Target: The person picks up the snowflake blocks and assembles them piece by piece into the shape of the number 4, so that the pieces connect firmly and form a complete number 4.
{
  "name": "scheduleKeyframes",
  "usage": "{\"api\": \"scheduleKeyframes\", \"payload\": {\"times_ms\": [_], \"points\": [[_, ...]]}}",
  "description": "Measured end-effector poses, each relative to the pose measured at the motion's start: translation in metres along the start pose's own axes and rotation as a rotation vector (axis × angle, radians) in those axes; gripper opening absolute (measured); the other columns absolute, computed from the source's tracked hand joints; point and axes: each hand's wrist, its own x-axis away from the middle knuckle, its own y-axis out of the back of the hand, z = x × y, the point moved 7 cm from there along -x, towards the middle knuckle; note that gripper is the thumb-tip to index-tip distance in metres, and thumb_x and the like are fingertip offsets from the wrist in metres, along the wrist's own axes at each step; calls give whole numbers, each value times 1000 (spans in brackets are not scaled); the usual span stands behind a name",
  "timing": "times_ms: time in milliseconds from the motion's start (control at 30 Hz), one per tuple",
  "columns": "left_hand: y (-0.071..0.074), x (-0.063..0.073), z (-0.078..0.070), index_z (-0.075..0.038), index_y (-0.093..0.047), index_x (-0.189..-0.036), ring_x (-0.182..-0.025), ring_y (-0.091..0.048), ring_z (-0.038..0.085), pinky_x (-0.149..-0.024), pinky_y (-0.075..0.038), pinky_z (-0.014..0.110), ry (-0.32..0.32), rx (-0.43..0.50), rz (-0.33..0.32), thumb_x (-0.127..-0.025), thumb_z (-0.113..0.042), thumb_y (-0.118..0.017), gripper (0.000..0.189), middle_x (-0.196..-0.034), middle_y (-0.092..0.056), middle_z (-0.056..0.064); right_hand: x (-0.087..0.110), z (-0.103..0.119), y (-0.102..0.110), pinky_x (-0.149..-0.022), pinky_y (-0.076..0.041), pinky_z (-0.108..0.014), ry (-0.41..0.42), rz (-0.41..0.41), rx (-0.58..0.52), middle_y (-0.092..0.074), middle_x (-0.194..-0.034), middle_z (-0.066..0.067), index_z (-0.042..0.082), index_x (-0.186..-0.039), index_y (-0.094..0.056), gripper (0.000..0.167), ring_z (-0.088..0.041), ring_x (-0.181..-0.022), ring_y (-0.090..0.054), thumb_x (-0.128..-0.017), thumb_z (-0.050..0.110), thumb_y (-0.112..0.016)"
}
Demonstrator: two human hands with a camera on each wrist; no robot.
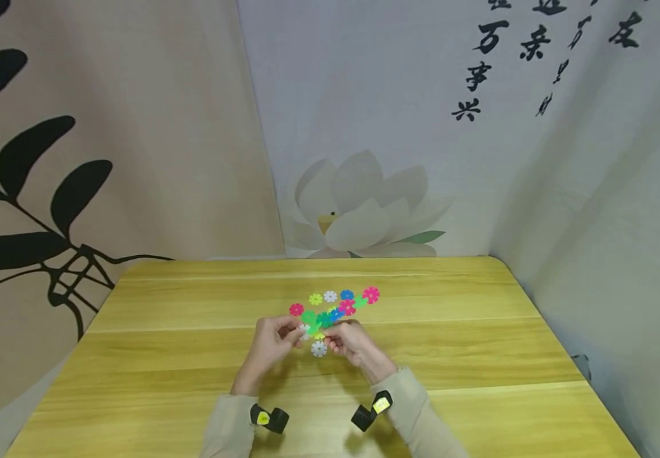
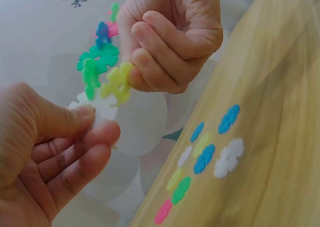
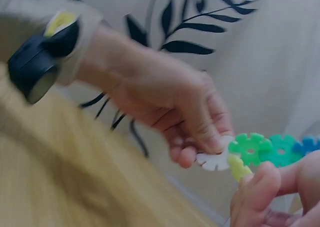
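Note:
Both hands hold a chain of joined plastic snowflake discs above the table. At its near end, a white snowflake disc (image 2: pixel 106 106) is pinched between the thumb and fingers of my left hand (image 1: pixel 273 343). My right hand (image 1: pixel 355 343) pinches a yellow snowflake disc (image 2: pixel 118 84) close beside the white one, its other fingers curled in. From there a light green disc (image 3: pixel 250 150), a darker green disc (image 3: pixel 280 150) and a blue disc (image 2: pixel 103 33) follow, then pink and green ones toward a pink end disc (image 1: pixel 371 294).
Several loose discs lie on the wooden table (image 1: pixel 450 356) under and beyond the hands. Among them are a white disc (image 2: pixel 229 158), a blue disc (image 2: pixel 204 158), a green disc (image 2: pixel 181 189) and a pink disc (image 2: pixel 163 212). A printed curtain (image 1: pixel 192 159) hangs behind the table.

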Motion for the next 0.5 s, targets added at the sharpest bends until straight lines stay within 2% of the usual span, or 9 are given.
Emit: {"api": "scheduleKeyframes", "payload": {"times_ms": [167, 267, 400, 500], "points": [[3, -3, -2, 11, -65, -85, -57, -64, 21, -58, -59, 33, 79, 147, -37, -83, 7, -64, 5, -72, -65, 19, 2, 11, -6, -39, -32, -10, 19, 117, -133, -53, -51, 7, 11, -64, -60, 27, 1, -42, -41, -88, 3, -49], [4, -4, -4, 14, -63, -88, -57, -64, 15, -59, -59, 30, 99, 208, -43, -83, 8, -64, 8, -73, -65, 19, 4, 15, -11, -39, -31, -10, 9, 187, -184, -53, -52, 8, 12, -63, -60, 31, 1, -42, -39, -90, 6, -46], [5, -5, -4, 15, -61, -88, -58, -64, 12, -61, -59, 29, 98, 232, -34, -84, 7, -63, 9, -74, -65, 16, 6, 14, -14, -38, -29, -9, -21, 225, -217, -52, -53, 8, 13, -64, -59, 33, 0, -42, -37, -92, 6, -43], [5, -5, -2, 14, -62, -85, -58, -64, 13, -61, -59, 28, 90, 230, -34, -84, 7, -64, 7, -72, -66, 14, 9, 12, -15, -38, -27, -9, -21, 217, -188, -51, -54, 7, 12, -65, -58, 33, 1, -43, -35, -93, 6, -43]]}}
